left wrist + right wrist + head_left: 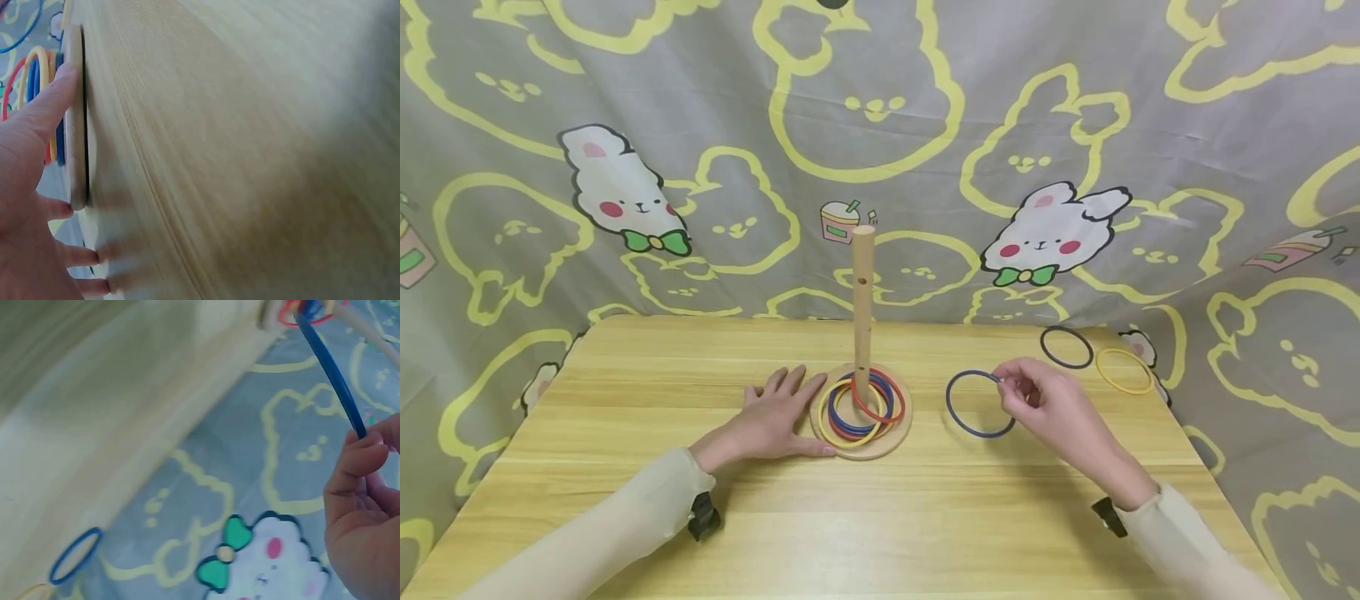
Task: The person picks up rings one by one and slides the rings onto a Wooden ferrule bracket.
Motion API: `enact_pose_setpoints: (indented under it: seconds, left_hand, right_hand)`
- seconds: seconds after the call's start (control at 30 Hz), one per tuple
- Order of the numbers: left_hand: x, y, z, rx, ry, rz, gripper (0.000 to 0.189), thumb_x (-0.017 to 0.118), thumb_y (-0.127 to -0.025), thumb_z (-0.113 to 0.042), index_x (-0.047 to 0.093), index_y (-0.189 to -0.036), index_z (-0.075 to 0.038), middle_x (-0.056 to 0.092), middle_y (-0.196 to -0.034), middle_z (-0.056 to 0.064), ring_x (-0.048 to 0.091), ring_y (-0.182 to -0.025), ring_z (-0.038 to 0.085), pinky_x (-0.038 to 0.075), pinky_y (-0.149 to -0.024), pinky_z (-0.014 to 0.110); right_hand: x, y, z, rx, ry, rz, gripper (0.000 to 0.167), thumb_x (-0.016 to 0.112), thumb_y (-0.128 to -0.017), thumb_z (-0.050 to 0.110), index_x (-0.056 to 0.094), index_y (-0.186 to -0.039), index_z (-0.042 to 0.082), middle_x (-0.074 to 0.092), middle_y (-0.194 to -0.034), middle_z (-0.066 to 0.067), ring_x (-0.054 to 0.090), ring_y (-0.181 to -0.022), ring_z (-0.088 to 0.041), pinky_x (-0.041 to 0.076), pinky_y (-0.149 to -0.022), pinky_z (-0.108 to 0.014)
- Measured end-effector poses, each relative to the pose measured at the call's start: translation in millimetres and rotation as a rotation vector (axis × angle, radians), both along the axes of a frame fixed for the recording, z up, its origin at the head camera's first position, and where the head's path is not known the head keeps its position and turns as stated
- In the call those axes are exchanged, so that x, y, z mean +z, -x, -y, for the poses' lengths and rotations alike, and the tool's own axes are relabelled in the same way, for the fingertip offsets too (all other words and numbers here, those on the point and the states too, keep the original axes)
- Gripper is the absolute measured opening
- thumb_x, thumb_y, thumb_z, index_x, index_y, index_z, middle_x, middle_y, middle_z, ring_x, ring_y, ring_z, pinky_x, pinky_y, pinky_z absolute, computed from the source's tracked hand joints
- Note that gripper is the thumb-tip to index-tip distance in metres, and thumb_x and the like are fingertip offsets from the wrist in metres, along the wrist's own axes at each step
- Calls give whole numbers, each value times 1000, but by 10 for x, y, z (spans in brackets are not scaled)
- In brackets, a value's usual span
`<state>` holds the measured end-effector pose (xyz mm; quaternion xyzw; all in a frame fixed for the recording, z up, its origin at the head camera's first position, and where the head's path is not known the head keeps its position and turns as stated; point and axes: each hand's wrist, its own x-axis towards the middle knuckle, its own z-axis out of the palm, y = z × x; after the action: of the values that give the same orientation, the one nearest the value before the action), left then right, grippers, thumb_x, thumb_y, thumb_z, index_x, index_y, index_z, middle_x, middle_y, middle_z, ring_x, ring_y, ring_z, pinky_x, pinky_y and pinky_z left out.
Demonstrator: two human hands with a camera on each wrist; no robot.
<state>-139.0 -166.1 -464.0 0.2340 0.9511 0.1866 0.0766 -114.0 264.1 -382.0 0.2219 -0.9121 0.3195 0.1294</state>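
My right hand (1063, 412) pinches the edge of a blue ring (949, 402) between thumb and fingers, holding it to the right of a wooden ring-toss stand. The right wrist view shows this blue ring (334, 375) nearly edge-on above the fingertips. On the stand's round base (895, 437), several red, blue and yellow rings lie looped around the upright post (862, 317). My left hand (772, 422) has its fingers spread at the base's left side. Its thumb (53, 94) touches the base near the rings in the left wrist view.
Toward the table's back right corner lie a dark blue ring (1075, 367) and a yellow ring (1123, 390). A grey curtain (917, 200) with cartoon animals hangs behind the wooden table (880, 533) and along both sides.
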Motion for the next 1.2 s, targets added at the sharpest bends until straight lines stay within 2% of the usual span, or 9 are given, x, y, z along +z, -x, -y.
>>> enact_pose_setpoints:
  seconds: [0.2, 0.3, 0.4, 0.6, 0.67, 0.9, 1.07, 1.2]
  left_hand:
    - [127, -33, -14, -5, -14, 29, 122, 78, -82, -82, 35, -171, -10, 28, -170, 34, 25, -152, 63, 27, -101, 85]
    - [143, -39, -3, -6, -14, 27, 121, 78, -82, -81, 36, -170, -10, 30, -169, 34, 26, -152, 62, 28, -100, 86]
    - [98, -29, 22, -4, -23, 19, 122, 76, -81, -85, 38, -170, -11, 31, -169, 33, 26, -152, 63, 27, -100, 88]
    - [-8, 3, 64, 20, -37, -4, 126, 74, -76, -91, 39, -171, -14, 33, -172, 27, 26, -153, 61, 24, -102, 90]
    - [-10, 8, 66, 22, -33, -2, 125, 76, -76, -89, 40, -171, -14, 33, -172, 26, 26, -153, 60, 24, -102, 89]
    - [137, -23, 25, 14, -11, 20, 120, 82, -80, -79, 41, -170, -12, 33, -171, 29, 27, -153, 61, 26, -103, 85]
    - [154, -16, 13, 18, 8, 16, 119, 82, -82, -77, 39, -170, -11, 33, -171, 28, 28, -153, 60, 28, -104, 83]
    - [160, -19, 5, 17, 9, 11, 119, 83, -81, -76, 40, -170, -11, 33, -171, 28, 28, -153, 60, 28, -103, 83]
  right_hand:
    - [273, -97, 173, 45, 133, -104, 24, 74, -95, -9, 75, -111, 8, 64, -84, 9, 60, -69, -11, 49, -60, -20]
    - [432, -122, 269, 82, 194, -143, 25, 73, -94, -12, 75, -110, 6, 65, -84, 8, 61, -70, -12, 49, -60, -19]
    - [592, -127, 380, 116, 261, -152, 23, 73, -95, -12, 75, -111, 5, 67, -85, 6, 62, -72, -12, 50, -60, -20]
    - [926, -81, 686, 196, 470, -75, 16, 70, -100, -8, 72, -115, -3, 70, -91, -7, 65, -73, -18, 55, -62, -23]
    - [1032, -51, 800, 218, 534, -60, 15, 70, -101, -8, 71, -116, -5, 69, -90, -13, 65, -71, -20, 54, -60, -23]
    - [1331, 112, 1145, 270, 676, -2, 16, 65, -103, -6, 68, -118, -3, 63, -90, -18, 56, -59, -22, 44, -51, -26]
    - [1422, 307, 1299, 250, 708, 51, 16, 65, -104, 0, 69, -119, 3, 63, -91, -17, 55, -57, -22, 43, -52, -27]
    - [1352, 429, 1369, 224, 695, 140, 15, 66, -103, 2, 69, -118, 2, 65, -91, -14, 57, -59, -21, 46, -55, -27]
